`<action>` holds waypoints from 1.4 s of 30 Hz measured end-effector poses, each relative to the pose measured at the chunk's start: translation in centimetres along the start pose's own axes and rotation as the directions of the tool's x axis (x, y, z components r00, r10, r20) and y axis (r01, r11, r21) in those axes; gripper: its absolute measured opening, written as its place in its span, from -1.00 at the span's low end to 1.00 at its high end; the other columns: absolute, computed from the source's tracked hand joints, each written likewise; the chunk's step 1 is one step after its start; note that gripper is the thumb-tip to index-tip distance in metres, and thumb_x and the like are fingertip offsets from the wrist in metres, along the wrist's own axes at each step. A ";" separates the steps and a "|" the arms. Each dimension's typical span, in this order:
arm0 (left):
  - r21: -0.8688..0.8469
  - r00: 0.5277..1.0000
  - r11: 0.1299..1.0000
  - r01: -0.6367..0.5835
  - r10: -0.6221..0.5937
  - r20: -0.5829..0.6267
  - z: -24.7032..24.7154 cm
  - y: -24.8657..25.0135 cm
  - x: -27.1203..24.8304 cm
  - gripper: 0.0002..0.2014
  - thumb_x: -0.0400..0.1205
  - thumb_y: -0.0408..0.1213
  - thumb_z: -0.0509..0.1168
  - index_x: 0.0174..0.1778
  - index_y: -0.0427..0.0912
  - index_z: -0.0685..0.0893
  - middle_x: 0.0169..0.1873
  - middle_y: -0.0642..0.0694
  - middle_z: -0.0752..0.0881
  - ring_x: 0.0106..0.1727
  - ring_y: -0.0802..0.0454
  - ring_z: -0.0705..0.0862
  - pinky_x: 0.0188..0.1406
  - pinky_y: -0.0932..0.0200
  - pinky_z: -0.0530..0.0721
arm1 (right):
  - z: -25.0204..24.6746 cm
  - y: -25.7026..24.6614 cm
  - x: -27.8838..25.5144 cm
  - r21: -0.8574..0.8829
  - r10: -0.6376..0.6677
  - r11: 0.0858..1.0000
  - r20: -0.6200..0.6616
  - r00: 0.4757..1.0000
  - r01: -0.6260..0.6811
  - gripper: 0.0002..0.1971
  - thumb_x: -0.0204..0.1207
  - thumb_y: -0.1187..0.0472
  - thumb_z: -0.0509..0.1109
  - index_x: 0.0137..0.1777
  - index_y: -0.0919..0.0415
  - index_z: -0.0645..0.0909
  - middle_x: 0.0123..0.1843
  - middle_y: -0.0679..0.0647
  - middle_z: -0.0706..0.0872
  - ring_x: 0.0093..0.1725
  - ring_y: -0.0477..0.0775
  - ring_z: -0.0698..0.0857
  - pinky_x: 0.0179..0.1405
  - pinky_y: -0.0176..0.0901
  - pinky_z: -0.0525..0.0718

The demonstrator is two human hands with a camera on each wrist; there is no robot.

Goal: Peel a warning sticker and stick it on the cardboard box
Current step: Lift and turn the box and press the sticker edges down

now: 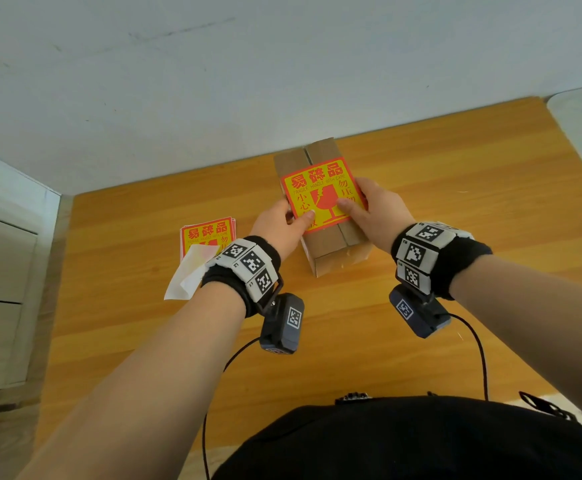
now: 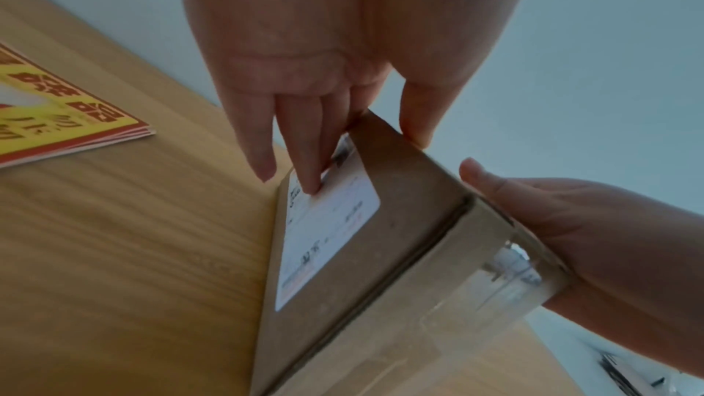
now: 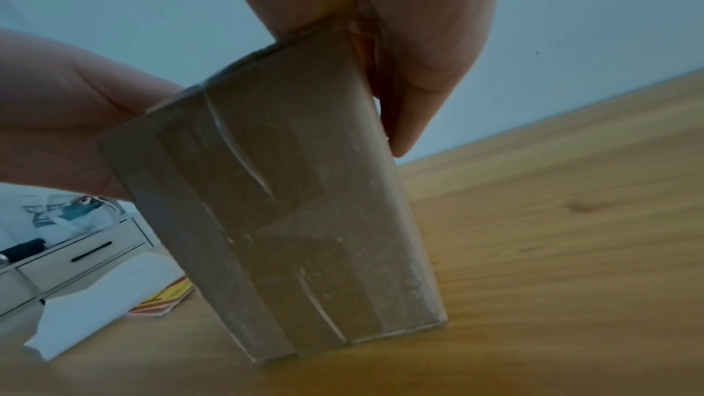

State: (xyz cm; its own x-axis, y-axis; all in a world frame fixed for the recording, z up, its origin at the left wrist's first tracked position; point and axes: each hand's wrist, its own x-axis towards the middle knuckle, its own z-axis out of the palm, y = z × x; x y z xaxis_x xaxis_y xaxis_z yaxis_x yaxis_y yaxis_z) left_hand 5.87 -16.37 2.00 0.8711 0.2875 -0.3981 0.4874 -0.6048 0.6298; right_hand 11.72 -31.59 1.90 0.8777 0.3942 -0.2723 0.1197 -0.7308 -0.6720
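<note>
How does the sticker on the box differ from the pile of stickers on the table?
The sticker lies on top of the box; the pile lies on the table, left of it. The sticker is one sheet; the pile holds several. The left hand and right hand press the sticker with their thumbs; a white sheet covers part of the pile. Both show the same yellow-and-red fragile print.

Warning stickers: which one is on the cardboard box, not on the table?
The single sticker on top of the box, touched by left hand and right hand. The others lie stacked on the table beside it.
</note>
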 end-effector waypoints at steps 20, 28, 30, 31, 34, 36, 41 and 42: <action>0.023 0.961 0.997 -0.068 0.072 -0.267 -2.2 0.3 -2.6 -0.06 0.49 -0.07 0.45 0.66 -0.07 -0.01 0.28 -0.12 0.73 0.26 0.00 0.73 0.23 0.05 0.66 | -0.5 -1.5 -0.2 0.094 -0.017 0.995 -0.125 0.992 0.029 -0.43 0.46 0.29 0.47 0.46 0.24 0.38 0.39 0.16 0.63 0.39 0.15 0.61 0.32 0.01 0.62; 0.260 0.964 0.963 -0.071 0.132 -0.229 -2.7 0.8 -2.6 0.08 0.53 0.01 0.38 0.63 -0.04 -0.38 0.12 -0.14 0.79 0.05 -0.04 0.79 -0.04 0.07 0.74 | -0.7 -1.4 0.1 0.068 -0.006 0.998 -0.127 0.992 0.014 -0.46 0.51 0.32 0.40 0.48 0.22 0.38 0.38 0.16 0.64 0.36 0.17 0.62 0.28 0.00 0.61; 0.294 0.961 0.952 -0.083 0.155 -0.231 -2.9 1.0 -2.5 -0.01 0.54 0.02 0.37 0.65 0.00 -0.24 0.05 -0.13 0.81 0.00 -0.04 0.80 -0.08 0.08 0.74 | -0.9 -1.4 0.1 0.065 0.005 0.998 -0.132 0.991 0.003 -0.47 0.51 0.30 0.40 0.48 0.21 0.39 0.38 0.16 0.65 0.35 0.18 0.63 0.26 0.00 0.61; 0.304 0.955 0.948 -0.090 0.169 -0.245 -3.0 1.1 -2.4 -0.05 0.54 0.03 0.36 0.66 0.02 -0.16 0.04 -0.11 0.81 0.01 -0.03 0.79 -0.09 0.08 0.74 | -0.9 -1.4 0.1 0.069 0.011 0.998 -0.134 0.991 -0.002 -0.48 0.51 0.28 0.40 0.47 0.20 0.39 0.38 0.16 0.65 0.35 0.17 0.63 0.25 0.00 0.61; 0.309 0.940 0.945 -0.104 0.195 -0.281 -3.4 1.4 -2.2 -0.14 0.52 0.05 0.37 0.64 0.06 0.02 0.11 -0.05 0.80 0.08 0.00 0.78 -0.11 0.13 0.69 | -0.8 -1.4 0.1 0.081 0.031 0.997 -0.140 0.990 -0.020 -0.49 0.51 0.20 0.41 0.46 0.18 0.41 0.36 0.15 0.65 0.33 0.17 0.63 0.22 -0.02 0.60; 0.305 0.937 0.946 -0.110 0.201 -0.285 -3.7 1.4 -2.1 -0.19 0.52 0.06 0.36 0.63 0.08 0.09 0.16 -0.03 0.78 0.12 0.01 0.76 -0.12 0.17 0.65 | -0.8 -1.6 0.2 0.092 0.051 0.995 -0.151 0.987 -0.037 -0.48 0.52 0.19 0.40 0.47 0.18 0.40 0.35 0.15 0.65 0.32 0.17 0.63 0.17 -0.05 0.60; 0.419 0.902 0.898 -0.137 0.287 -0.321 -4.1 1.5 -1.8 -0.26 0.48 0.16 0.34 0.57 0.07 0.29 0.31 -0.09 0.59 0.27 -0.05 0.61 0.11 0.05 0.64 | -0.9 -1.7 0.6 0.128 0.092 0.989 -0.161 0.983 -0.072 -0.45 0.54 0.24 0.37 0.51 0.19 0.30 0.37 0.16 0.64 0.32 0.18 0.63 0.02 -0.16 0.55; 0.434 0.893 0.892 -0.127 0.294 -0.342 -4.1 1.4 -1.7 -0.26 0.45 0.17 0.36 0.54 0.06 0.33 0.30 -0.12 0.56 0.28 -0.07 0.58 0.16 0.03 0.63 | -0.9 -1.7 0.6 0.127 0.092 0.989 -0.163 0.982 -0.072 -0.45 0.54 0.24 0.37 0.51 0.18 0.30 0.37 0.16 0.63 0.33 0.18 0.63 0.04 -0.15 0.56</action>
State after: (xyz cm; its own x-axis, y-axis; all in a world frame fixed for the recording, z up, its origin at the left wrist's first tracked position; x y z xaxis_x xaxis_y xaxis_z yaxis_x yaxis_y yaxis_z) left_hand 5.30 -14.72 6.30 0.9412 0.3330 0.0574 0.2982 -0.8983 0.3226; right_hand 12.51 -30.59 3.55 0.9487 0.2293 -0.2175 -0.0034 -0.6808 -0.7325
